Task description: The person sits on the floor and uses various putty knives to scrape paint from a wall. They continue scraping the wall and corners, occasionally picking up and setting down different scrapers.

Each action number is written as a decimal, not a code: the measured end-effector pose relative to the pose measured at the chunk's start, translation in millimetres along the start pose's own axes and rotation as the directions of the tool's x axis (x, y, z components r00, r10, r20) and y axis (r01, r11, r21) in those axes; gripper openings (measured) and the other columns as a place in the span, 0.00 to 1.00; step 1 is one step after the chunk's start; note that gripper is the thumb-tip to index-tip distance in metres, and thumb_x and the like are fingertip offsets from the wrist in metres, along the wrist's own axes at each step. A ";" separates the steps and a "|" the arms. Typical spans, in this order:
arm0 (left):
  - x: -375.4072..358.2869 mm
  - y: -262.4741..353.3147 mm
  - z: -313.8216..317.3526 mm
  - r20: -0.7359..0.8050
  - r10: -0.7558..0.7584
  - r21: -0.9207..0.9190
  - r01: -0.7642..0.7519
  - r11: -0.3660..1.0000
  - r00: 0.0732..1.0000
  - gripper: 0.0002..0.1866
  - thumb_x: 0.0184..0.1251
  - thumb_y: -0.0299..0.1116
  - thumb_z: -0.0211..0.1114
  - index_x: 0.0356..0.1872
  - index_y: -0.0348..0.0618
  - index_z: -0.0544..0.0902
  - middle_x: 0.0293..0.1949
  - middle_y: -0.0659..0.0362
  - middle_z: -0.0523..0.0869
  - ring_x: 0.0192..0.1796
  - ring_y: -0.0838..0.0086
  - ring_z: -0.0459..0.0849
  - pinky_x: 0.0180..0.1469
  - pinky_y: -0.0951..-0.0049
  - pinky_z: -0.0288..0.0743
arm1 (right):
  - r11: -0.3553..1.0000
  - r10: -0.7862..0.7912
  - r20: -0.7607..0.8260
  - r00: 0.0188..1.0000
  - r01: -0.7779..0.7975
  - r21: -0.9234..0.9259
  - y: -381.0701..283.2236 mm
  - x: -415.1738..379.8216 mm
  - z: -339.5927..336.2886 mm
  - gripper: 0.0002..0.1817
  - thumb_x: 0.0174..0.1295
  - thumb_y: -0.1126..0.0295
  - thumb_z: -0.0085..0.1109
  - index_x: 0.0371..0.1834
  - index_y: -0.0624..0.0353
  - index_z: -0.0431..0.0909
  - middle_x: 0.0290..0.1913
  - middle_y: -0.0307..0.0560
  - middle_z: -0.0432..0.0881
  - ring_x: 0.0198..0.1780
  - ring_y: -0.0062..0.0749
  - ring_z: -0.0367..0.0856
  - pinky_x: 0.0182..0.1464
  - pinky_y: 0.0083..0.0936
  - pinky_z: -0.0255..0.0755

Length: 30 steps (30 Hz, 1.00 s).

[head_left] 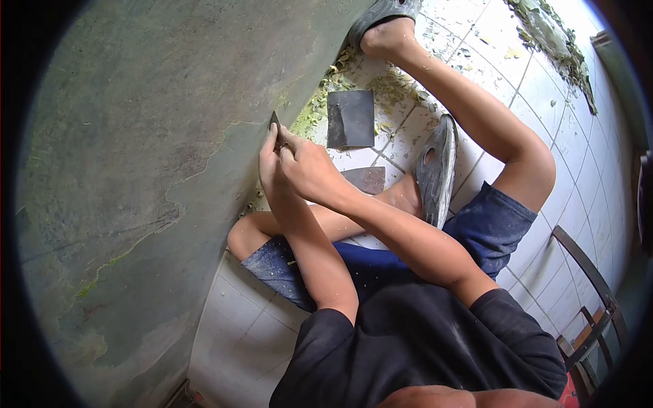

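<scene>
Worn grey-green wall w/ a mottled matte face point(136, 136) takes up the whole L side, a ragged paler line running down it where the coating seems to break. White square-tiled floor point(579, 139) fills most of the rest, R side. Person in black T-shirt point(425, 340) sits on it, knees bent, facing the wall's lower part; dark slim-framed chair point(586, 263) behind on the R, partly cut off.

R hand point(309, 166) & L hand point(269, 158) are up together near the wall, fingers closed on the same sm. tool; R palm's hidden, so can't tell exactly how much of the grip it takes. To do this well, prob. best to keep the edge low & nearly flat to the wall, work from the ragged line outward in short strokes, L hand guiding, R hand giving the push, fingertips kept back from the point. Too steep an angle could gouge.

Black rectangular sheet point(350, 119) lies on the tiles nearby, slightly creased; grey trapezoid metal plate point(366, 179) is just below it, partly behind the R forearm.

Sm. dark pointed blade point(275, 118) sticks out past the fingertips, tip up, thin, dull, tapering; it's right by the wall, contact w/ it unclear. Yellow-green flakes point(316, 112) litter the wall's foot, tiniest of all.
</scene>
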<state>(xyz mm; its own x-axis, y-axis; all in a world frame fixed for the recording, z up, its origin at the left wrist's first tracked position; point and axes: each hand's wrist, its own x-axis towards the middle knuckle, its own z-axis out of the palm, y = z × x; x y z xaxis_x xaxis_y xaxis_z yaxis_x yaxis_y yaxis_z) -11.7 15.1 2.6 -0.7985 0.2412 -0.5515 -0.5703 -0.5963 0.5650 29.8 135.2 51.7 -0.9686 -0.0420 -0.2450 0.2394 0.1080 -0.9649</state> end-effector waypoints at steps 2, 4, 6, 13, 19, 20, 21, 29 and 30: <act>-0.2 -2.9 11.2 -0.122 0.056 0.010 -0.055 0.998 0.991 0.14 0.82 0.46 0.58 0.39 0.49 0.82 0.33 0.64 0.83 0.36 0.78 0.81 0.41 0.74 0.74 | 0.998 -0.059 -0.067 0.996 0.057 -0.032 2.3 -0.9 1.0 0.27 0.71 0.68 0.44 0.71 0.70 0.71 0.45 0.78 0.84 0.48 0.67 0.86 0.53 0.42 0.79; 24.0 -8.0 -11.6 -0.054 0.060 -0.060 -0.063 0.996 0.997 0.14 0.82 0.46 0.58 0.39 0.49 0.82 0.33 0.64 0.83 0.36 0.78 0.81 0.41 0.74 0.74 | 0.999 -0.040 -0.034 0.999 0.039 -0.030 -1.1 7.3 -3.1 0.27 0.71 0.68 0.44 0.70 0.70 0.71 0.45 0.78 0.84 0.49 0.67 0.86 0.54 0.43 0.78; 30.9 -13.7 -18.8 0.009 0.060 -0.128 -0.058 0.990 0.998 0.14 0.82 0.46 0.58 0.38 0.49 0.82 0.33 0.64 0.83 0.36 0.78 0.81 0.41 0.74 0.74 | 1.000 -0.012 -0.004 1.000 0.012 -0.025 -2.7 8.8 -7.3 0.26 0.71 0.68 0.44 0.69 0.71 0.72 0.46 0.78 0.83 0.51 0.67 0.85 0.55 0.44 0.78; 21.6 -18.7 -17.2 -0.022 0.039 -0.170 -0.042 0.984 0.999 0.15 0.83 0.47 0.56 0.38 0.51 0.82 0.34 0.64 0.83 0.35 0.78 0.80 0.41 0.74 0.74 | 0.994 -0.028 0.049 0.998 0.033 -0.101 -1.8 7.2 -5.7 0.26 0.71 0.68 0.44 0.67 0.71 0.74 0.48 0.80 0.82 0.53 0.68 0.84 0.58 0.45 0.77; 32.8 -24.9 -30.3 0.013 0.175 -0.120 -0.172 0.978 0.985 0.15 0.83 0.47 0.55 0.38 0.52 0.82 0.34 0.63 0.83 0.36 0.77 0.80 0.41 0.73 0.74 | 0.996 -0.076 0.018 0.997 0.076 -0.048 1.3 5.9 -4.0 0.27 0.71 0.68 0.42 0.69 0.73 0.72 0.48 0.81 0.82 0.54 0.69 0.84 0.59 0.45 0.77; 28.3 -31.5 -33.1 -0.005 0.186 -0.110 -0.185 0.977 0.983 0.15 0.82 0.47 0.57 0.42 0.49 0.83 0.37 0.62 0.85 0.39 0.77 0.81 0.43 0.74 0.75 | 0.997 -0.061 0.024 0.998 0.062 -0.048 1.7 3.7 -2.5 0.27 0.71 0.68 0.42 0.69 0.73 0.72 0.48 0.81 0.82 0.54 0.69 0.84 0.59 0.45 0.77; 26.8 -33.4 -33.5 -0.014 0.206 -0.094 -0.206 0.974 0.978 0.15 0.82 0.46 0.58 0.45 0.47 0.84 0.40 0.61 0.86 0.42 0.78 0.82 0.45 0.74 0.76 | 0.997 -0.054 0.007 0.999 0.055 -0.059 -0.8 5.2 -0.6 0.25 0.70 0.69 0.43 0.63 0.77 0.74 0.46 0.82 0.82 0.52 0.70 0.84 0.58 0.49 0.77; 26.1 -45.3 -29.7 -0.130 0.342 0.005 -0.344 0.939 0.931 0.22 0.81 0.43 0.59 0.64 0.37 0.80 0.61 0.54 0.83 0.60 0.77 0.81 0.59 0.76 0.76 | 0.981 -0.136 -0.056 0.989 0.126 -0.149 2.3 10.1 8.9 0.23 0.70 0.70 0.44 0.54 0.85 0.76 0.38 0.81 0.82 0.43 0.73 0.85 0.47 0.54 0.79; 21.6 -46.2 -32.0 -0.115 0.333 0.000 -0.335 0.942 0.936 0.22 0.81 0.43 0.58 0.64 0.37 0.80 0.61 0.54 0.83 0.59 0.77 0.81 0.59 0.75 0.76 | 0.975 -0.160 -0.072 0.985 0.146 -0.167 5.0 9.2 12.1 0.23 0.70 0.70 0.44 0.54 0.85 0.75 0.38 0.81 0.82 0.43 0.73 0.84 0.48 0.54 0.79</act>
<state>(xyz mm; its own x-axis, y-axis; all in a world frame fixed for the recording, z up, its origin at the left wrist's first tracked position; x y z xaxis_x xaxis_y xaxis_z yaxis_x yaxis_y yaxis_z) 3.6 23.4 -55.0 -0.9152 -0.0607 -0.3985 -0.2695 -0.6429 0.7169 22.9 123.4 43.5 -0.9967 0.0131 -0.0803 0.0808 0.2648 -0.9609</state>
